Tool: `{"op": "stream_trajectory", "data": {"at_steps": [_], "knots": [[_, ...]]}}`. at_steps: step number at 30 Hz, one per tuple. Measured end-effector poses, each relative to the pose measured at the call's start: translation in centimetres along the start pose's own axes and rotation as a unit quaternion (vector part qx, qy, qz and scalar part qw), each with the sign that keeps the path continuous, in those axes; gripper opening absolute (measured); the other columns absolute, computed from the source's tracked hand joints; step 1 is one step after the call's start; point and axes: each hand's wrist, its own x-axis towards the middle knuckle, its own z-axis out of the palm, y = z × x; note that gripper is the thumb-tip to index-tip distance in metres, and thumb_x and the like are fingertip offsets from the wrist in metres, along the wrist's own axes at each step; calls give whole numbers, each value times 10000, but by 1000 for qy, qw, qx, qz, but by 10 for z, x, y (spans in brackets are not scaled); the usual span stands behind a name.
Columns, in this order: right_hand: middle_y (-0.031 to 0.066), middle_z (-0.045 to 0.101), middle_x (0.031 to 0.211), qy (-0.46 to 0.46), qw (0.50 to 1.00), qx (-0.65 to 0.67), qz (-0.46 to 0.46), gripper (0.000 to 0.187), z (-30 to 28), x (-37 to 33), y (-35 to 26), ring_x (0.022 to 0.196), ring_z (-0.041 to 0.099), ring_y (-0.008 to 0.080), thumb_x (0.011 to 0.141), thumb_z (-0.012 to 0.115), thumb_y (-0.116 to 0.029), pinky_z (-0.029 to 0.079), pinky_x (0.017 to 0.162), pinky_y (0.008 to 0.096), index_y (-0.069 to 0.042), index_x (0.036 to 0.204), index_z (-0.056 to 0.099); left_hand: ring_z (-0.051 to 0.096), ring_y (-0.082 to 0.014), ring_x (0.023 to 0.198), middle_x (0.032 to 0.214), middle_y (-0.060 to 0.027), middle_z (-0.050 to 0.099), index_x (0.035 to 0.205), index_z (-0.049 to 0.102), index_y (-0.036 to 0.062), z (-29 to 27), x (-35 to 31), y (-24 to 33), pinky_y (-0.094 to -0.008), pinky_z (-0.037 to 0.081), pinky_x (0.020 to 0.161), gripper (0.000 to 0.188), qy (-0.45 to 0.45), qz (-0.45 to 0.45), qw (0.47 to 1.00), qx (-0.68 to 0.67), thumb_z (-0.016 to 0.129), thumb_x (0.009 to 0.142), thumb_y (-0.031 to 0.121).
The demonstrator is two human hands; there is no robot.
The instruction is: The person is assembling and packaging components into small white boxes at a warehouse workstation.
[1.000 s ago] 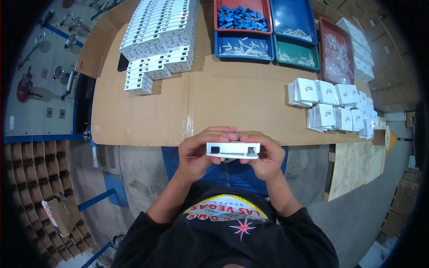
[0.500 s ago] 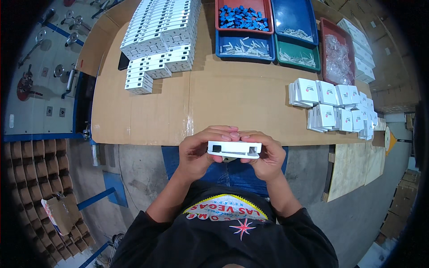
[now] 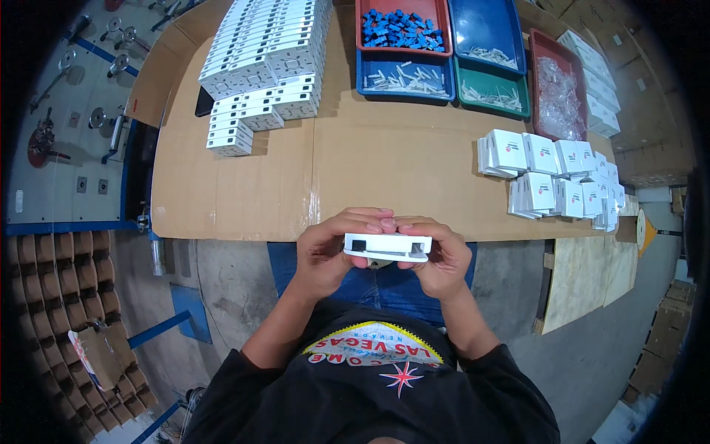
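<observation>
Both of my hands hold one flat white plastic box (image 3: 384, 242) just off the near edge of the cardboard-covered table. Its narrow side faces up toward me, with a dark square opening at the left and a notch at the right. A thin gap runs along this side between its two halves. My left hand (image 3: 328, 248) is closed round the left end, thumb below and fingers along the far side. Round the right end, my right hand (image 3: 444, 255) grips it the same way. The fingertips meet behind the box, and its far face is hidden.
Stacked white boxes (image 3: 259, 55) stand at the table's back left. Trays hold blue connectors (image 3: 403, 31), thin white pieces (image 3: 407, 80) and clear plastic bags (image 3: 558, 100). White square packs (image 3: 540, 192) sit in rows at the right. A metal rack (image 3: 74, 126) is at the left.
Very little differs. The right end of the white box has risen slightly toward the far side, and the gap there looks a little narrower. Both hands keep their grip.
</observation>
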Motion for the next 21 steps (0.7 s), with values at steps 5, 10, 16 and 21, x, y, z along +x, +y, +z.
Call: {"op": "stream_trajectory", "data": {"at_steps": [5, 10, 16, 21], "knots": [[231, 701, 1204, 5, 1000, 4, 0, 336, -1, 0, 3, 1071, 714, 291, 872, 770, 13, 596, 877, 354, 54, 1189, 665, 616, -397, 1259, 1196, -189, 709, 1187, 668, 0, 2, 3, 1, -523, 462, 1096, 378, -9, 5, 1000, -27, 794, 879, 178], [224, 711, 1193, 5, 1000, 8, 0, 345, -2, -2, 5, 1096, 709, 306, 860, 786, -4, 573, 920, 372, 55, 1179, 666, 615, -391, 1265, 1208, -182, 706, 1200, 659, 2, 0, 1, -3, -523, 462, 1095, 393, -11, 2, 1000, -26, 801, 878, 176], [192, 707, 1209, 27, 998, 23, 46, 389, -1, -7, 6, 1134, 688, 261, 882, 789, -31, 554, 946, 343, 49, 1234, 645, 624, -347, 1255, 1231, -181, 699, 1214, 650, -11, -1, 1, -2, -471, 470, 1088, 380, -12, 8, 1000, -2, 782, 905, 167], [141, 707, 1164, 157, 941, 178, 241, 488, 12, 6, -5, 1029, 685, 153, 986, 706, -108, 552, 879, 279, 32, 1409, 508, 590, -271, 1282, 1379, -183, 620, 1376, 550, -21, 2, 5, -2, -430, 436, 1116, 708, 41, -143, 988, -51, 652, 970, 551]]}}
